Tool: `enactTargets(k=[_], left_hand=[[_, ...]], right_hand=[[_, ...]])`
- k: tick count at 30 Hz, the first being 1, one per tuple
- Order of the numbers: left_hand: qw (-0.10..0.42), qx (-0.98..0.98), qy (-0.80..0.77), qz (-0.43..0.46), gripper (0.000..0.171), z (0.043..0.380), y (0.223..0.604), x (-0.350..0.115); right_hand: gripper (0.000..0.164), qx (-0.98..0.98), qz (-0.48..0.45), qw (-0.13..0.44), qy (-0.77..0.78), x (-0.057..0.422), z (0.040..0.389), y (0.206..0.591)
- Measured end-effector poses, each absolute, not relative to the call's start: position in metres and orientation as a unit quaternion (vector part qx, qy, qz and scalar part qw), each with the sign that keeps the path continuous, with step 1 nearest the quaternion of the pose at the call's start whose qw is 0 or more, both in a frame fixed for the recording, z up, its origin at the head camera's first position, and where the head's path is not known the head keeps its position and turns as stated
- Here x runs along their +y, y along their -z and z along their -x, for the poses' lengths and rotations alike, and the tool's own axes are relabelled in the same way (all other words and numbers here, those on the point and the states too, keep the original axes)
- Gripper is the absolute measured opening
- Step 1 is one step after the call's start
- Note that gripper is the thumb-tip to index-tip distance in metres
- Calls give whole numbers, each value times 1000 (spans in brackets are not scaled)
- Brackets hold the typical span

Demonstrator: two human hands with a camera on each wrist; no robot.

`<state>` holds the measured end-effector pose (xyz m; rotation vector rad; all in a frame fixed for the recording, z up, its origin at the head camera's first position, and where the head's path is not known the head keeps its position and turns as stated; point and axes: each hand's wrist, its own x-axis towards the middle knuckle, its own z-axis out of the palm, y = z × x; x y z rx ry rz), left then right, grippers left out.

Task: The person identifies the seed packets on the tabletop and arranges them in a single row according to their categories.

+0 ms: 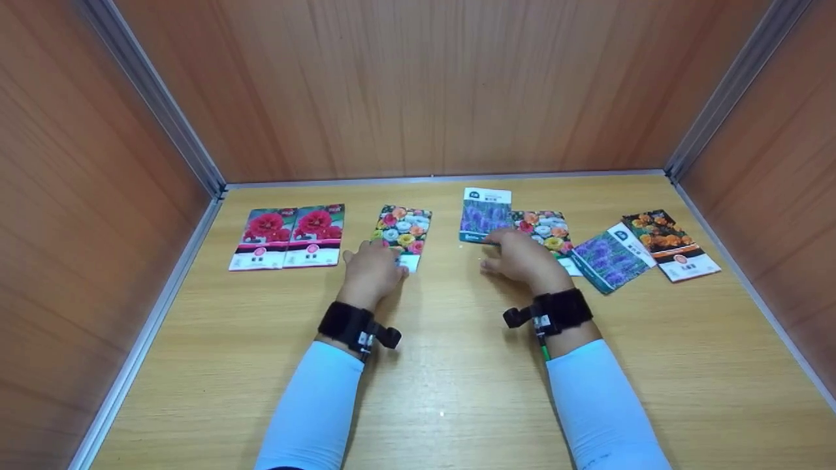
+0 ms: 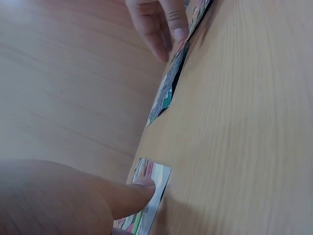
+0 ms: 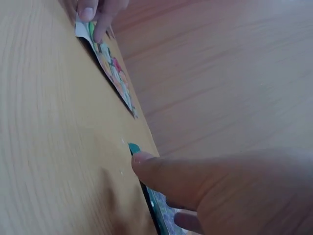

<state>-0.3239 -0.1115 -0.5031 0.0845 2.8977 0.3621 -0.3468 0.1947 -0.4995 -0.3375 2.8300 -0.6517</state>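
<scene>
My left hand (image 1: 373, 269) rests on a seed packet (image 1: 406, 230) with multicoloured flowers. Its thumb (image 2: 144, 188) lies against the packet's white end in the left wrist view. At centre right, my right hand (image 1: 528, 258) touches the lower edge of a purple-flower packet (image 1: 484, 214), fingers extended. In the right wrist view, a digit (image 3: 146, 166) meets that packet's teal edge. Partly under my right hand lies a second multicoloured-flower packet (image 1: 545, 228).
Two red-flower packets (image 1: 266, 228) (image 1: 317, 228) lie side by side at left. Another purple-flower packet (image 1: 610, 258) lies tilted at right, touching an orange-flower packet (image 1: 671, 245). Wood panels (image 1: 431, 91) wall the table (image 1: 437, 391) at the back and both sides.
</scene>
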Motion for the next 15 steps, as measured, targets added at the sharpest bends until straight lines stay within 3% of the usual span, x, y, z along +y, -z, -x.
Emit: enactTargets(k=[3, 15], left_hand=[[114, 986, -119, -12, 54, 324, 503, -113], [98, 990, -97, 8, 61, 321, 500, -117]], right_hand=[[58, 961, 123, 120, 215, 187, 346, 503], [80, 971, 92, 156, 155, 189, 347, 513]])
